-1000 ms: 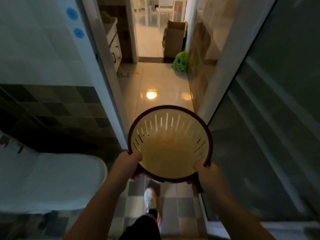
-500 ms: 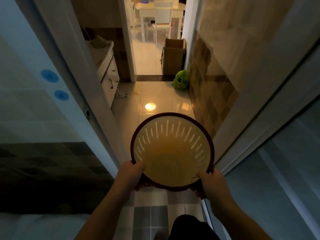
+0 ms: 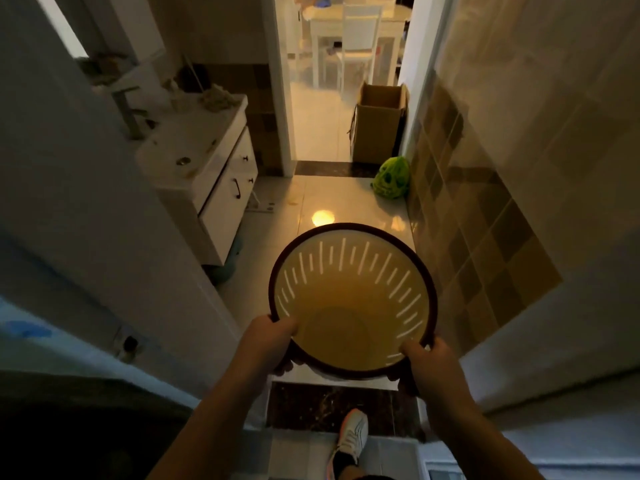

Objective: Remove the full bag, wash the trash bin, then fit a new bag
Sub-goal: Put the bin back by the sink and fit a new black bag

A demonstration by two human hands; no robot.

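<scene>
head view | slotted trash bin [image 3: 349, 306], bagless, centre frame | left hand [image 3: 268, 341] grasps rim at 8 o'clock, right hand [image 3: 427, 362] at 4 o'clock | change: carried from toilet side past door frame; sink cabinet [image 3: 207, 174] now at 10 o'clock | tied green bag [image 3: 391, 178] at 1 o'clock | judged: bag removed, next step washing or rebagging, cannot tell
</scene>
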